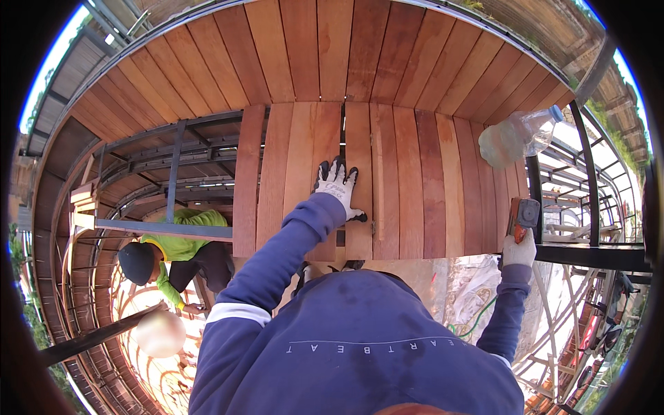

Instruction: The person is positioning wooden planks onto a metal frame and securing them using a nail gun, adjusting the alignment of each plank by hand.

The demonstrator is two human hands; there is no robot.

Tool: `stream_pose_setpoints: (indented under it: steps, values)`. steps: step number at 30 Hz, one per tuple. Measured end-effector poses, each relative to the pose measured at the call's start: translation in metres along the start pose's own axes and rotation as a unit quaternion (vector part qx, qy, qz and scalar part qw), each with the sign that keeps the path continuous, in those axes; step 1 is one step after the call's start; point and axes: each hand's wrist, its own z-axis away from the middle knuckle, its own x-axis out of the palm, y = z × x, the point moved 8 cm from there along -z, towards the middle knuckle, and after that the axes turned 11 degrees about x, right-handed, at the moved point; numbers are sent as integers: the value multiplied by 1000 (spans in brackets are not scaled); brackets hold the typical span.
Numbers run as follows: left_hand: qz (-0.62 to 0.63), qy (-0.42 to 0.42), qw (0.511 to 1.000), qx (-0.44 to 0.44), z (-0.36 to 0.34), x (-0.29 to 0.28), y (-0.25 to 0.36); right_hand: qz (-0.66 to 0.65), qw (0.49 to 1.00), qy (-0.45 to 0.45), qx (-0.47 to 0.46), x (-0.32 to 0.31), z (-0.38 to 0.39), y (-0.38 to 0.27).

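Observation:
My left hand (337,185), in a white and black work glove, lies flat with fingers spread on a reddish-brown wooden board (358,138). Beside that board runs a dark gap, and a thin wood strip (377,173) lies along its right side. Out at the right end of the planks, my gloved right hand (519,250) is closed round an orange and black power tool (523,216). Its exact kind is hard to make out. Close above the tool, a large clear plastic bottle (508,140) with a blue cap lies tilted on the boards.
Upright wooden slats (297,48) form a curved back beyond the planks. Open dark metal framing (176,173) lies left, and a black beam (588,254) right. Below left, a person in a lime-green top (187,238) works under the frame. A green hose (477,321) trails below.

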Motion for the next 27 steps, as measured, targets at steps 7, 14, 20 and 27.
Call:
stream_pose_setpoints:
  steps: [7, 14, 20, 27]
  values:
    - [-12, -3, 1000, 9, -3, -5, -2, -346, 930, -103, 70, -29, 98, -47]
    - [-42, 9, 999, 8, -2, -8, 3, -94, 985, 31, -139, -47, 172, -117]
    - [-46, 16, 999, 12, -1, -9, 5, -46, 974, 26, -218, -75, 209, -162]
    - [-24, 30, 999, 18, 3, -22, 2, 184, 891, 76, -407, -93, 232, -203]
